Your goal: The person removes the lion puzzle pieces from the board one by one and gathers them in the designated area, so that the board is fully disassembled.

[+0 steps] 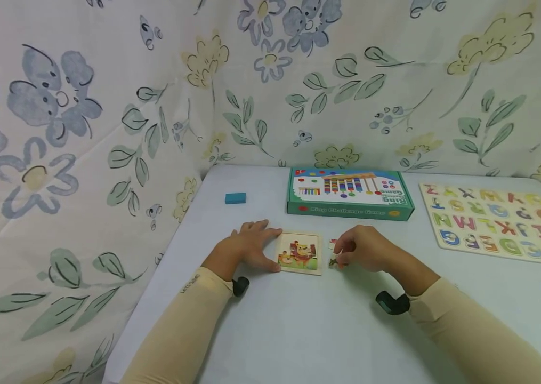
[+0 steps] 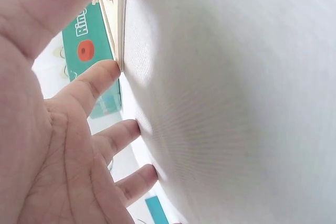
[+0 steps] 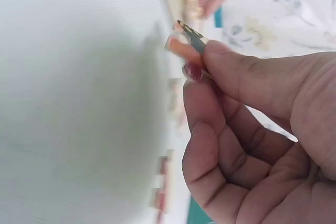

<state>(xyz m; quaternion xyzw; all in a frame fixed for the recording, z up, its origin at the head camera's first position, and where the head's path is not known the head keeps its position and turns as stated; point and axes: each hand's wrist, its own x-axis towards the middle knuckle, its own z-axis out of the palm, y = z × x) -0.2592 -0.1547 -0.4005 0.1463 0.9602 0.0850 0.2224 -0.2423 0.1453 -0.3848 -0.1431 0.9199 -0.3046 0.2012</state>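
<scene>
A small square wooden puzzle tray (image 1: 294, 238) lies on the white table, with a cartoon bear picture partly filling it. My left hand (image 1: 251, 246) rests at its left side, fingers spread, thumb and index fingertip touching the tray's edge. Just right of the tray, my right hand (image 1: 365, 247) pinches a small puzzle piece (image 3: 188, 50) between thumb and index finger, the other fingers curled in. The piece is tilted and shows orange and dark green. Another puzzle piece (image 1: 332, 243), red and white, lies by the right hand, partly hidden in the head view.
Behind the tray is a green Ring Challenge Game box (image 1: 350, 210). To the right lies an alphabet board (image 1: 491, 213) with coloured letters. A blue block (image 1: 235, 198) sits at the back left. A flowered cloth (image 1: 270, 106) hangs behind the table.
</scene>
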